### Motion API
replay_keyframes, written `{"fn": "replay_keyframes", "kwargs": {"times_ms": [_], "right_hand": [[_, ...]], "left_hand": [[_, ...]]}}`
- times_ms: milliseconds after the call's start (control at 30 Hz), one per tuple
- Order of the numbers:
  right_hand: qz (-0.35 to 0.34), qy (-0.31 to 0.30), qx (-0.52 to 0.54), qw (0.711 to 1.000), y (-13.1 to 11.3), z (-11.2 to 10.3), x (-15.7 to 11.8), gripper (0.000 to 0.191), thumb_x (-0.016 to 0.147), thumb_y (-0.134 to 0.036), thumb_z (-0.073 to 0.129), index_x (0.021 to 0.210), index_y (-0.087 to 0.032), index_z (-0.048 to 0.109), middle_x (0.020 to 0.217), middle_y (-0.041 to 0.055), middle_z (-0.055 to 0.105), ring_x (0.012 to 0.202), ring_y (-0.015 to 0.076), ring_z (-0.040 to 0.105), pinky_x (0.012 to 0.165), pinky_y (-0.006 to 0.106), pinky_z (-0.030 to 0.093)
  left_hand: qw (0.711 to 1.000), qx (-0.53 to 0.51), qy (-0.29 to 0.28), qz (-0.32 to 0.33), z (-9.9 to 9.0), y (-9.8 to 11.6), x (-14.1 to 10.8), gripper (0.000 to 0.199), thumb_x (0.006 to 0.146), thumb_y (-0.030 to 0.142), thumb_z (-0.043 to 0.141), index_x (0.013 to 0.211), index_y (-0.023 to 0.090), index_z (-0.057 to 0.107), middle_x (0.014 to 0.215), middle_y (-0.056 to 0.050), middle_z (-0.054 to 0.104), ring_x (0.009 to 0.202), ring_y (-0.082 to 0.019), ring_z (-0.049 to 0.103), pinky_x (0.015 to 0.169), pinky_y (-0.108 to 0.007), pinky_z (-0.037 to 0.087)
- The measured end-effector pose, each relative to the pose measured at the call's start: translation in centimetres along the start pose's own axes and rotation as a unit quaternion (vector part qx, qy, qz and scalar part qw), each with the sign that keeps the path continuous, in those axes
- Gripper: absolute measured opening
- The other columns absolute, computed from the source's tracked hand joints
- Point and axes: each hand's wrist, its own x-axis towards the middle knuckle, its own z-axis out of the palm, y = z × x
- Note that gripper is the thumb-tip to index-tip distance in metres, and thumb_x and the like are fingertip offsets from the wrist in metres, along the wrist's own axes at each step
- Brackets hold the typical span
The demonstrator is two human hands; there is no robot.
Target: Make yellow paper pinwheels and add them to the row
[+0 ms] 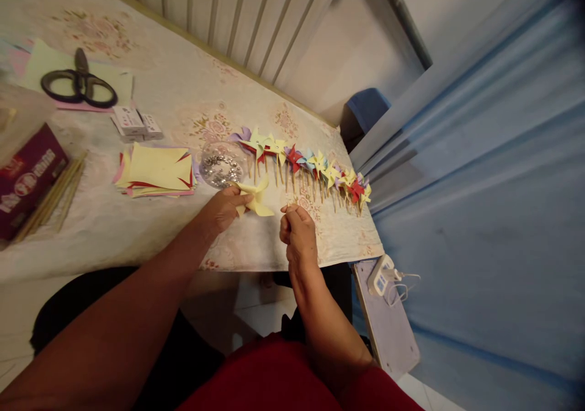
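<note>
The left hand (225, 210) grips a yellow paper pinwheel (258, 199) above the worktop (137, 234), pinching one side between thumb and fingers, which leaves its folded vanes spread and exposed towards the other hand. The right hand (299, 225) is closed just beside it, fingertips drawn together; whether they pinch something small, one cannot tell.

A round clear dish (222, 146) of small metal fasteners (222, 170) sits just beyond the left hand, probably to keep the loose pieces together and within reach. The cut paper stack (159, 170) lies near the dish, its sheets gathered in a pile. On the other side, stick-mounted pinwheels (319, 162) form a close row, heads aligned, seemingly to save space and protect their vanes. The scissors (80, 82) rest farther off on paper sheets (123, 85), out of the hands' way.
</note>
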Motion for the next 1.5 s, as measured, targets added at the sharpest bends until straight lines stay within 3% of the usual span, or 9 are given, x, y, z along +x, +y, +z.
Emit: {"fn": "replay_keyframes", "kwargs": {"times_ms": [267,567,900,1200,1500], "right_hand": [[0.016,-0.001,0.002,1.0,0.16,0.06,-0.09,0.015,0.07,-0.025,0.059,0.084,-0.019,0.061,0.048,-0.0117,0.044,0.036,0.0027,0.022,0.039,0.018,0.01],[0.013,-0.004,-0.009,1.0,0.29,0.14,-0.13,0.013,0.071,-0.032,0.061,0.073,-0.02,0.055,0.045,-0.0117,0.041,0.036,0.0032,0.02,0.038,0.018,0.009],[0.006,-0.029,-0.006,1.0,0.66,0.0,-0.07,0.019,0.067,-0.03,0.061,0.083,-0.019,0.061,0.048,-0.011,0.046,0.036,0.003,0.022,0.039,0.018,0.01],[0.0,-0.018,-0.028,0.999,0.82,-0.02,-0.03,0.015,0.072,-0.035,0.06,0.073,-0.02,0.056,0.046,-0.0107,0.043,0.035,0.0037,0.021,0.037,0.018,0.01],[-0.001,-0.02,-0.019,1.0,0.87,-0.1,-0.06,0.02,0.07,-0.028,0.058,0.087,-0.018,0.064,0.051,-0.0094,0.05,0.037,0.003,0.021,0.039,0.018,0.013]], "left_hand": [[1.0,-0.006,-0.008,-0.002,0.27,0.3,-0.24,0.031,0.06,0.017,0.084,0.086,0.015,0.069,0.073,0.0,0.069,0.061,-0.012,0.06,0.056,-0.021,0.045],[1.0,-0.011,0.0,-0.003,0.19,0.23,-0.07,0.024,0.065,0.014,0.082,0.085,0.013,0.069,0.07,-0.001,0.067,0.058,-0.01,0.06,0.054,-0.02,0.044],[1.0,-0.02,-0.005,0.001,0.51,0.52,-0.33,0.024,0.062,0.013,0.082,0.083,0.013,0.069,0.07,-0.002,0.067,0.059,-0.011,0.059,0.055,-0.021,0.045],[1.0,-0.022,0.004,0.011,0.34,0.17,-0.07,0.023,0.063,0.014,0.082,0.081,0.013,0.069,0.071,-0.002,0.068,0.061,-0.012,0.061,0.056,-0.021,0.046],[0.999,-0.041,-0.004,0.003,0.54,0.53,-0.43,0.027,0.061,0.013,0.084,0.085,0.012,0.069,0.074,-0.004,0.07,0.063,-0.012,0.062,0.06,-0.022,0.048]]}}
